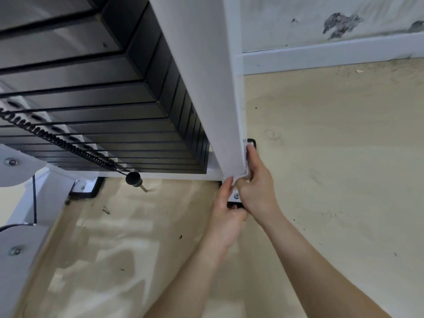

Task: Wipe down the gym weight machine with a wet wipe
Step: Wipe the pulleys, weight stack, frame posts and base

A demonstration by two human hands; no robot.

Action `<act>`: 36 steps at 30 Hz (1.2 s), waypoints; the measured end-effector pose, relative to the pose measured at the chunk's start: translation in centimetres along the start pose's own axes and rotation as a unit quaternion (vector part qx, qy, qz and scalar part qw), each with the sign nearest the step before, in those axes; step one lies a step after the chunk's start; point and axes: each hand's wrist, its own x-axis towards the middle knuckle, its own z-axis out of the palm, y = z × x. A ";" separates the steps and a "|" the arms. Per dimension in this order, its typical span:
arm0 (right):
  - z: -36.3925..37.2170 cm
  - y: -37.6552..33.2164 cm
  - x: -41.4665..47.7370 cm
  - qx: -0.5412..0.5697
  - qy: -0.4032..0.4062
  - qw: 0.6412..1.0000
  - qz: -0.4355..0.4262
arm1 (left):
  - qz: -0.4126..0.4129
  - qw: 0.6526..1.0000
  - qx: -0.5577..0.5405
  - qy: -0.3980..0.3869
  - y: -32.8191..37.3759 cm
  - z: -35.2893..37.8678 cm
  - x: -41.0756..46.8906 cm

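Note:
The weight machine's white upright post (206, 76) runs from the top of the view down to its foot on the floor. A white wet wipe (246, 165) is wrapped round the post's lower end. My right hand (257, 187) grips the wipe against the post's right side, fingers curled round the edge. My left hand (226, 212) is just below and left of it, its fingertips pinching the wipe's lower corner at the post's base. Only a small strip of the wipe shows between hands and post.
The black weight stack (103, 106) fills the upper left, with a coiled black cord (57, 138) and selector pin (135, 179) hanging in front. White frame parts and pulleys (16, 166) are at the left. A black foot plate with a bolt (236, 198) sits under my hands. Beige floor and a scuffed white wall (332, 26) lie to the right.

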 end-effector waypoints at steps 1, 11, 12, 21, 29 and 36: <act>-0.4 -0.8 -0.2 -0.006 0.000 1.000 -0.024 | 0.020 1.000 0.004 0.013 -0.1 0.0 0.1; 2.0 1.4 1.7 0.016 -0.029 0.997 0.067 | 0.056 0.997 0.029 0.052 1.4 -0.6 -1.1; 2.2 1.4 1.4 0.027 -0.018 0.997 0.069 | 0.057 0.996 0.034 0.063 1.4 -0.9 -1.2; 1.7 -1.8 0.9 0.036 0.038 0.997 -0.064 | 0.061 0.992 0.087 0.068 0.0 -1.7 -2.2; 1.6 -5.5 0.3 0.057 0.052 0.986 -0.145 | 0.323 0.899 0.266 0.129 5.3 -1.1 -3.8; 0.9 -5.0 2.0 0.104 -0.036 0.988 -0.104 | 0.305 0.871 0.358 0.141 5.4 -3.3 -3.9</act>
